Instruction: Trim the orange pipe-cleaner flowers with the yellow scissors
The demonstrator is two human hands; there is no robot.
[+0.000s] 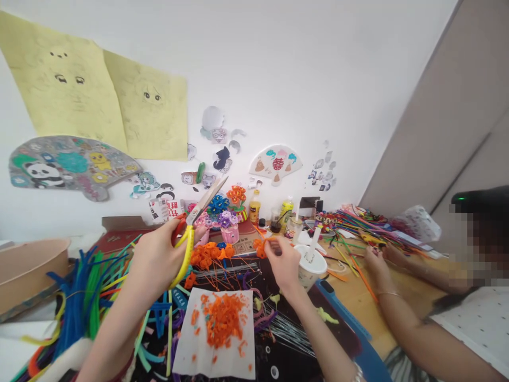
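One left hand (pixel 153 260) grips one pair of scissors (pixel 194 217) by its yellow and orange handles, fingers curled around them, the blades pointing up and to the right. One right hand (pixel 283 261) has its fingertips pinched narrow on one orange flower (pixel 260 247), held just beside the white cup (pixel 312 261) with its one straw. Below and between the two hands lies one white sheet (pixel 191 339) bearing a pile of orange scraps (pixel 225 318), too many to count. Behind stand two bottles (pixel 255 207). Two fans (pixel 276 163) and two yellow papers (pixel 157 111) are on the wall. At the right, one other person (pixel 401 307) has two hands near colourful stems (pixel 371 225)
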